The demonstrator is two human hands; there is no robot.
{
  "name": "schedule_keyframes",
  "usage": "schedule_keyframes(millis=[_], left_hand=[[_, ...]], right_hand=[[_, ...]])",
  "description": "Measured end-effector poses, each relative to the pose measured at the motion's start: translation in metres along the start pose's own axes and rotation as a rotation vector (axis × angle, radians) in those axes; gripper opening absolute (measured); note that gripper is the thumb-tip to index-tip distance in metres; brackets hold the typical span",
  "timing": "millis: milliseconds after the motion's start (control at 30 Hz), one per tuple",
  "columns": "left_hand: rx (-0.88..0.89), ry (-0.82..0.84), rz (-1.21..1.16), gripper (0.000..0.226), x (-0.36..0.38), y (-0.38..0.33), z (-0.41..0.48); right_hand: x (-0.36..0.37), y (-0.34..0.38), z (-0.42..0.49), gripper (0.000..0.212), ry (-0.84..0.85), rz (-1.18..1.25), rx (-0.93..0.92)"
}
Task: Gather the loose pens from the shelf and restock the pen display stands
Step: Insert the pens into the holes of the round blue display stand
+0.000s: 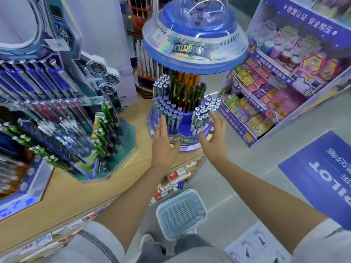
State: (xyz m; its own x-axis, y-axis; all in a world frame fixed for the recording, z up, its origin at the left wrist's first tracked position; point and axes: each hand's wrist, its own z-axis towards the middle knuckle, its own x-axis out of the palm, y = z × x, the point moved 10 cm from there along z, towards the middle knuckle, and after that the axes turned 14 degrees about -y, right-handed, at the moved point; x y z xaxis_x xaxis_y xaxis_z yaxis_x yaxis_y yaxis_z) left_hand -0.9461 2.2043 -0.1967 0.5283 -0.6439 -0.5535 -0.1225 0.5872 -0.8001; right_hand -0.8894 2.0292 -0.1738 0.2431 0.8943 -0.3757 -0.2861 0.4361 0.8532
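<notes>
Pens (169, 111) are packed upright in the round display stand (190, 146) at the far right corner of the worktop (76, 202). The stand is flanked by the left hand (164, 143) and right hand (213, 138), fingers released and spread, nothing grasped; contact with the pens cannot be told. Visible compartments are judged nearly full, so restocking here appears well advanced; the tiered display (57, 120) may remain.

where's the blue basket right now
The blue basket is low in the centre of the head view, down at floor level just off the edge of the wooden shelf, near the person's feet and below the round pen stand.
</notes>
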Motion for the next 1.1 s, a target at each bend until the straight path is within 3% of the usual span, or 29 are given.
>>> schedule_keyframes(millis=[167,233,333,567,700,867,1100], left_hand=[[0.006,-0.167,0.019,0.081,-0.017,-0.011,0.003],[0.085,-0.188,0.041,0.08,-0.017,-0.022,0.001],[0.182,-0.14,0.09,0.074,-0.009,-0.036,-0.004],[0.252,-0.113,0.172,0.072,-0.002,-0.041,-0.006],[0.218,-0.127,0.167,0.068,-0.004,-0.04,0.003],[0.159,-0.141,0.128,0.065,-0.006,-0.038,0.012],[0.015,-0.088,0.089,0.075,-0.008,-0.021,0.03]], right_hand=[[-0.027,-0.003,0.018,0.048,-0.157,0.031,0.042],[-0.02,-0.008,0.027,0.056,-0.08,0.032,0.111],[0.002,-0.007,0.022,0.051,0.081,0.035,0.129],[0.003,0.01,0.022,0.03,0.065,0.058,0.027],[-0.006,0.017,0.043,0.05,-0.043,-0.059,-0.075],[0.027,0.002,0.034,0.07,0.266,-0.078,0.082],[0.037,0.01,0.02,0.07,0.313,-0.025,0.054]])
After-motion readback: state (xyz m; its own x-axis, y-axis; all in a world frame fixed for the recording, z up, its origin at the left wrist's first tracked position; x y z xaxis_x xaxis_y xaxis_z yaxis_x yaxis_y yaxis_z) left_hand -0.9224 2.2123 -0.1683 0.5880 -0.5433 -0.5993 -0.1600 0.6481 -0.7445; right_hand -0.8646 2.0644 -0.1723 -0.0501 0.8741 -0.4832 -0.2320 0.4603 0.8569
